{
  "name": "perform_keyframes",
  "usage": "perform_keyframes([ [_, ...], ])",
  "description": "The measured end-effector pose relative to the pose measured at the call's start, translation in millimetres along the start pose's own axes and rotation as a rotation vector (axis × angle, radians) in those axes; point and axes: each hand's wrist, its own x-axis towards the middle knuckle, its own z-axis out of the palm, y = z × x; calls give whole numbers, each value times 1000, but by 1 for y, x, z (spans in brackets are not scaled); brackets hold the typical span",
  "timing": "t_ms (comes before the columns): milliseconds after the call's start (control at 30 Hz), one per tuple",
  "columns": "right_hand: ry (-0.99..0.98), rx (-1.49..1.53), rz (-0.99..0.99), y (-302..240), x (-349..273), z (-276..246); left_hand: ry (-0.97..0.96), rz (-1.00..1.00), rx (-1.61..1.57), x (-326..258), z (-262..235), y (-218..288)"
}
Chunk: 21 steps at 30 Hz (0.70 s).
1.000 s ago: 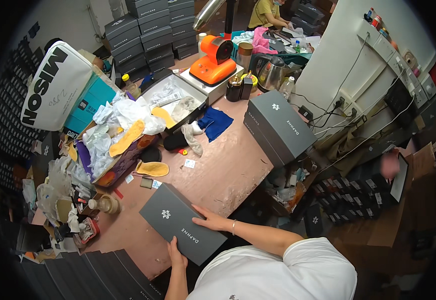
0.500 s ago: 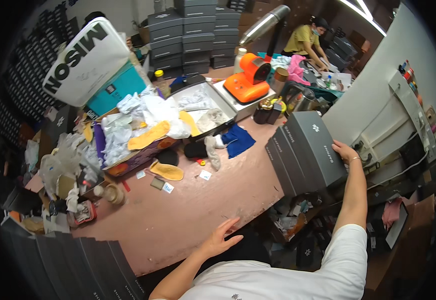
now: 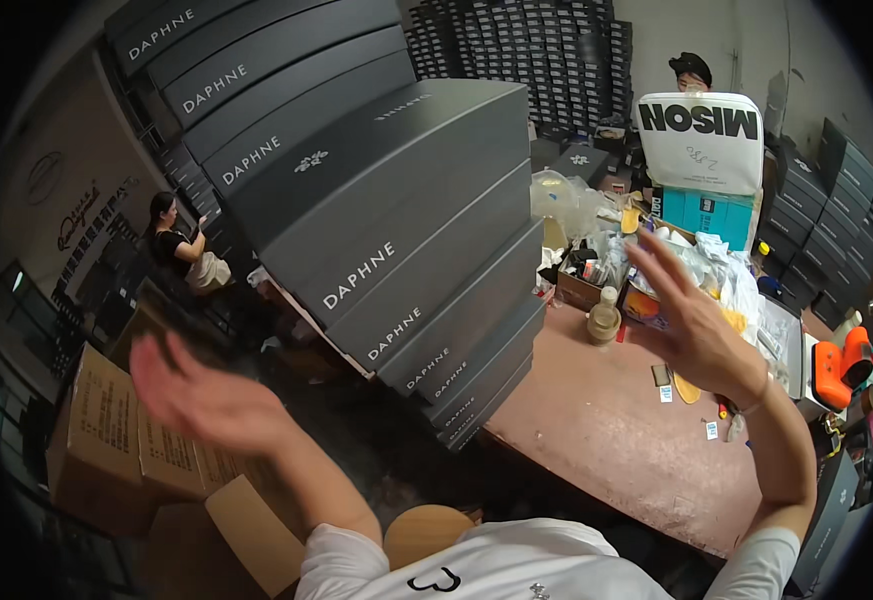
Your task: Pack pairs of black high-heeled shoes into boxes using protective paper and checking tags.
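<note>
A tall stack of dark grey shoeboxes (image 3: 396, 215) rises in the middle of the view, on the left end of the pink-topped table (image 3: 566, 400). To the left of the stack, my left hand (image 3: 211, 400) is raised, smeared by motion, with its fingers apart and nothing in it. My right hand (image 3: 701, 335) hangs over the table to the right of the stack. Its fingers are spread and empty. Neither hand appears to touch the boxes. More grey shoeboxes (image 3: 271, 70) stand in a second pile just behind at the upper left.
Brown cartons (image 3: 121, 440) stand at the lower left, with a round wooden stool top (image 3: 426, 535) nearby. A glass jar (image 3: 604, 318), an orange device (image 3: 841, 368) and crumpled white paper (image 3: 746, 310) occupy the table. One person (image 3: 186, 245) sits at the left; another is partly hidden behind a white container (image 3: 701, 145).
My view has swung left toward the shoebox stack. My right hand has let go of the grey shoebox at the right, and both hands are now raised and apart.
</note>
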Motion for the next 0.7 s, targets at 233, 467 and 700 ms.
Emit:
perform_keyframes([
  [233, 86, 968, 90, -83, 119, 42, -435, -784, -81, 33, 19, -104],
  [467, 47, 1632, 306, 12, 41, -2, -811, -184, -120, -61, 114, 99],
  [700, 411, 1221, 820, 52, -221, 131, -1300, -867, -612, -274, 17, 156],
])
